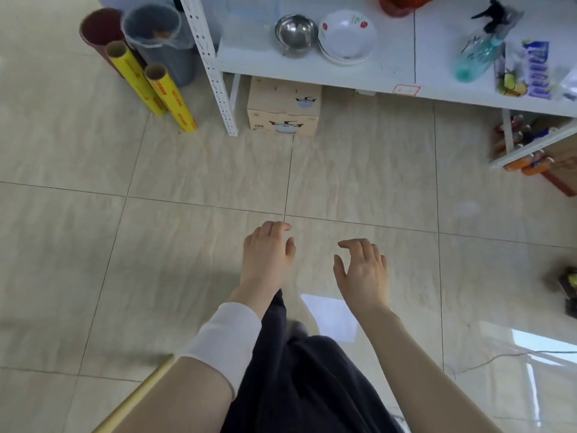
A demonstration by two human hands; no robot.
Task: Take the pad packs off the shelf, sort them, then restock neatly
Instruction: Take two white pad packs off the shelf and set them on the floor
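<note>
The left hand (pixel 268 251) hung empty over the tiled floor (pixel 187 229), palm down, fingers loosely curled and gripping nothing. Just beside it, at three o'clock, the right hand (pixel 362 270) was the same: relaxed, fingers a little spread, empty. A white sleeve (pixel 224 339) covered part of the left forearm, and dark trousers (pixel 312 385) showed between the two arms. At seven o'clock from the hands a pale wooden stick (pixel 137 398) slanted across the tiles.

Farther off, at twelve o'clock, a cardboard box (pixel 284 107) printed with pots sat on the floor under the white shelf (pixel 390 76). At ten o'clock two yellow rolls (pixel 168 98) leaned beside a grey bin (pixel 162 42).

On the shelf a steel bowl (pixel 295 32) stood touching a stack of white bowls (pixel 346 35). Out at two o'clock lay a teal spray bottle (pixel 480 51), and just right of it a blue-and-white pack (pixel 537 68), possibly the pads, though the print was too blurred to read.
</note>
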